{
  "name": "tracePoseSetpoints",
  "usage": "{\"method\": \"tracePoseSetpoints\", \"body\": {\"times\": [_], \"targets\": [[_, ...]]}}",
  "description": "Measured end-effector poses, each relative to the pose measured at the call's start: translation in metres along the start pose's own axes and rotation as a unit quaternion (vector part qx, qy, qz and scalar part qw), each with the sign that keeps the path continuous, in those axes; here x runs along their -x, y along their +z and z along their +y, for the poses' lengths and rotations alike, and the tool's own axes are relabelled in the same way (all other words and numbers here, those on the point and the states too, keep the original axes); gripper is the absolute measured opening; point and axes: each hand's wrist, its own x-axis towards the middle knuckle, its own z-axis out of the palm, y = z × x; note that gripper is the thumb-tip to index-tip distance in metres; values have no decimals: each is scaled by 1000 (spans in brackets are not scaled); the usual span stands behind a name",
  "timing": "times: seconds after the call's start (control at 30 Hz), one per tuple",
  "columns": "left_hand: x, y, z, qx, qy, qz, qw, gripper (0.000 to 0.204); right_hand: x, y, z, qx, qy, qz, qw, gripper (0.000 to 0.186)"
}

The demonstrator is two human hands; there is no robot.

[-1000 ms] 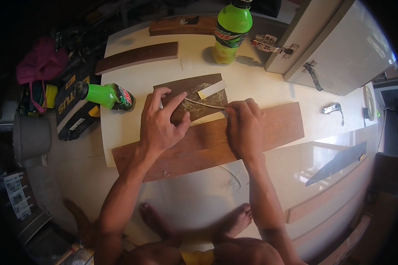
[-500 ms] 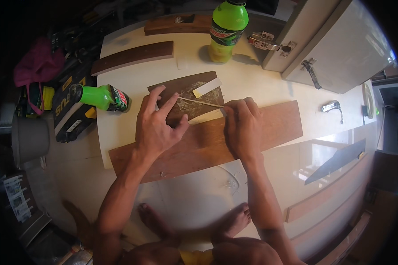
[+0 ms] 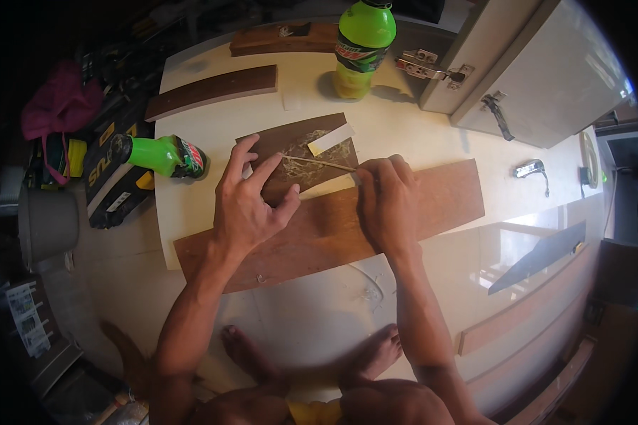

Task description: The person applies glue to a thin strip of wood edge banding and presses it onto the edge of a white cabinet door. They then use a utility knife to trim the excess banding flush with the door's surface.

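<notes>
My right hand point(image 3: 388, 198) is closed, pinching one end of a thin pale stick point(image 3: 319, 163). The other end of the stick reaches the index fingertip of my left hand point(image 3: 248, 209), whose fingers are spread. Beneath the stick lies a dark brown board point(image 3: 276, 145), strewn with curly pale shavings point(image 3: 301, 171). A short whitish strip point(image 3: 331, 139) rests on that board's right part. Both hands are over a longer reddish-brown plank point(image 3: 319, 223), which lies slantwise nearer to me.
A green bottle point(image 3: 365, 35) stands at the back of the white table point(image 3: 227, 124), another bottle point(image 3: 156, 156) at its left edge. Dark wood pieces point(image 3: 213, 91) lie behind. Hinged white panels point(image 3: 539, 85) stand at right, near a loose metal hinge point(image 3: 532, 170). A saw-like blade point(image 3: 539, 258) lies below.
</notes>
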Motion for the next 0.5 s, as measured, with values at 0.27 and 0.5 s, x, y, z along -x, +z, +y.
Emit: {"method": "tracePoseSetpoints", "body": {"times": [0.27, 0.5], "targets": [[-1, -2, 3, 15, -25, -8, 1000, 55, 0, -1, 2, -1, 5, -6, 1000, 12], [-4, -3, 11, -43, -17, -40, 998, 58, 0, -1, 0, 6, 3, 0, 1000, 13]]}}
